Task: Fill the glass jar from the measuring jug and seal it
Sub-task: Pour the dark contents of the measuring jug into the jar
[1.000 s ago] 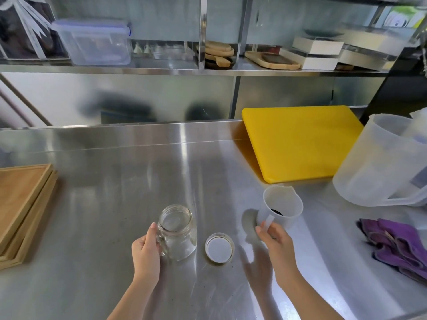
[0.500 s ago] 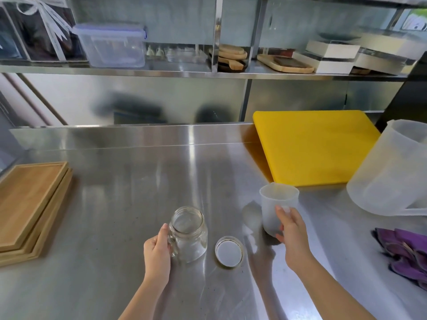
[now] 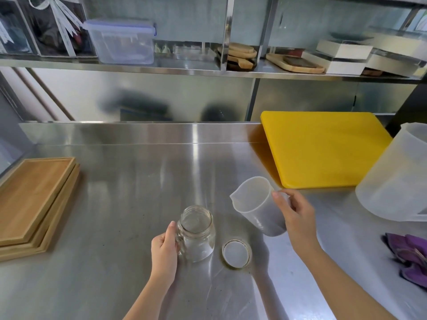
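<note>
While the left hand (image 3: 164, 249) grips the glass jar (image 3: 196, 233) at lower centre, the right hand (image 3: 297, 217) clasps the tilted measuring jug (image 3: 257, 205) just right of it; its lid (image 3: 236, 253) lies beside. No legible writing anywhere.

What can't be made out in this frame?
- Contents of the measuring jug, head view: its translucent wall hides them.
- Large pitcher: cut off by the right edge.
- Glass jar handle: covered by the left hand.
- Purple cloth: partly cut off.
</note>
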{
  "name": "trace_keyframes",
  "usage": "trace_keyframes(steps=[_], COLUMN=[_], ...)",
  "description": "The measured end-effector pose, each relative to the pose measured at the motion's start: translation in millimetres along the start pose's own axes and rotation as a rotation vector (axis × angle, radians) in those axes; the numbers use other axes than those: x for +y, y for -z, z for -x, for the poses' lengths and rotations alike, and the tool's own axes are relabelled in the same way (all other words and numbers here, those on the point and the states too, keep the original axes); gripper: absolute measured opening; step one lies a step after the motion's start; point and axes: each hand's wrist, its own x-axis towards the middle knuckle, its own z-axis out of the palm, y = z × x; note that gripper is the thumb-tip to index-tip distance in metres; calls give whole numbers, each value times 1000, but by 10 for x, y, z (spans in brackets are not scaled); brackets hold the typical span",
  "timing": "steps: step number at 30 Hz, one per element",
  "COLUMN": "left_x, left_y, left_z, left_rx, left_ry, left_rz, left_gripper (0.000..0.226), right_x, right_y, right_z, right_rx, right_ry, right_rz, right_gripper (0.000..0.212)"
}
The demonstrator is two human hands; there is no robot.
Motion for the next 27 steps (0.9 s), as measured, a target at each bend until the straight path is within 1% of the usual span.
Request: trace_keyframes(steps=[3,5,8,11,15,17,21,23,25,27], left_x=[6,13,-8,-24,-3,-3,20,38,53,56], left_y=[4,5,13,17,4,0,-9,-6,-3,-5], left_z=[-1,0,-13,-22,-8,-6,9,22,35,41], left_rx=[-14,-21,-21,-20,-27,-27,-26,-26,-28,-32], left_ry=[-5,-3,1,2,0,2,2,-2,-5,-8], left_rz=[-13,-17,-8,-5,-9,-27,-31,-39,-53,-60], left_gripper=[60,62,57,55,58,57,56,57,56,57], right_x=[-117,-206,-332,-492,-725,-818,-934,-978,-1025,-1064], right_y=[-5,-14,-40,-78,-173,-218,-301,-342,-376,-406], right_z=[-47,-93,-169,-241,-338,-385,-434,-425,-410,-406], right_rx=[-36,-93,-165,-236,-320,-358,-452,-482,-514,-525], right_ry=[9,33,106,226,376,431,508,544,562,606], right_rz=[-57,-98,-91,-60,49,97,271,340,374,425], right_gripper=[28,22,28,30,39,39,18,14,19,30])
